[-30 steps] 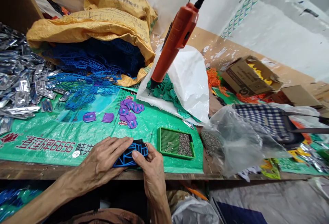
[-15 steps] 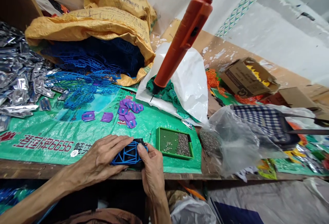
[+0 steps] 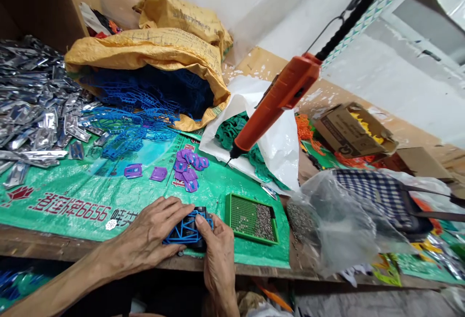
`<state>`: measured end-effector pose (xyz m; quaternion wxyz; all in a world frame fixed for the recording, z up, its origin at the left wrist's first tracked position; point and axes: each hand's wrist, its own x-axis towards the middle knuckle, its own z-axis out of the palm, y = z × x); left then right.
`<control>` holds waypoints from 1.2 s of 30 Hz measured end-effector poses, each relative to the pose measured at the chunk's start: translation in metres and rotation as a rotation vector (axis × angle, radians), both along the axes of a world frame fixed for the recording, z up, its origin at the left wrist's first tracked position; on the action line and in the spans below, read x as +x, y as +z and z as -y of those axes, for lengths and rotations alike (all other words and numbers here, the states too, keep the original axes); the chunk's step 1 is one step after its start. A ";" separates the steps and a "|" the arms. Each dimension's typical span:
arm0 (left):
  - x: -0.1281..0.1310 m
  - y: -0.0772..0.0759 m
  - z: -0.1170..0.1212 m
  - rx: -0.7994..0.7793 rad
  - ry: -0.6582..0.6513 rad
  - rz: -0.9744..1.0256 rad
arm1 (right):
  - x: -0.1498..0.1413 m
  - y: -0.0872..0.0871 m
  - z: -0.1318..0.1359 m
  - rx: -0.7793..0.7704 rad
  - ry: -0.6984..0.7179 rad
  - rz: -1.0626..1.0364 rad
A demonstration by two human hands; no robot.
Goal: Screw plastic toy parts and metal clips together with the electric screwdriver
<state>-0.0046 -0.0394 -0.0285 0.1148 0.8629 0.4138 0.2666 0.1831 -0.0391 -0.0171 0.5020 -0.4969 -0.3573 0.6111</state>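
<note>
Frame (image 3: 187,229) clamped between left hand (image 3: 156,234) and right hand (image 3: 218,246)

The surface (image 3: 72,250) is mostly covered on this side by a green sheet (image 3: 87,181), its wooden near edge left exposed. At the back, a yellow sack (image 3: 145,43) is opened toward the front, and blue parts (image 3: 125,137) are spilled from its mouth. To the left of these, silver pieces (image 3: 47,120) are heaped. Beside the sack, a white bag (image 3: 279,157) is laid open, with green parts (image 3: 263,166) bunched in it. Farther right, a clear bag (image 3: 337,229) is slumped near the edge, and a box (image 3: 341,130) is tilted behind it, yellow pieces (image 3: 366,128) seen inside.

An orange driver (image 3: 276,106) is hung at a slant in front of the white bag, its tip pointed down and left.

At the near edge, left of the green tray (image 3: 228,210), the blue frame is held over a black part (image 3: 199,246). By the left hand's grip it is clamped from the left, fingers along the far side, thumb along the near side. By the right hand's grip its right end is pinched, thumb pressed on top. Whether it is rested on the sheet cannot be told.

Purple plates (image 3: 191,176) are piled beyond the hands, two lying apart to the left. Screws (image 3: 265,222) are gathered mainly in the tray's right half.
</note>
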 end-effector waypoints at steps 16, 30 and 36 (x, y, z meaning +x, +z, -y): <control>-0.025 -0.005 -0.008 -0.080 0.109 0.056 | 0.006 0.017 -0.037 0.287 0.053 0.834; -0.021 0.002 -0.004 0.007 0.081 0.149 | -0.003 0.025 -0.102 0.449 0.429 1.304; -0.023 0.001 -0.002 -0.055 0.122 0.196 | -0.009 0.025 -0.108 0.437 0.436 1.389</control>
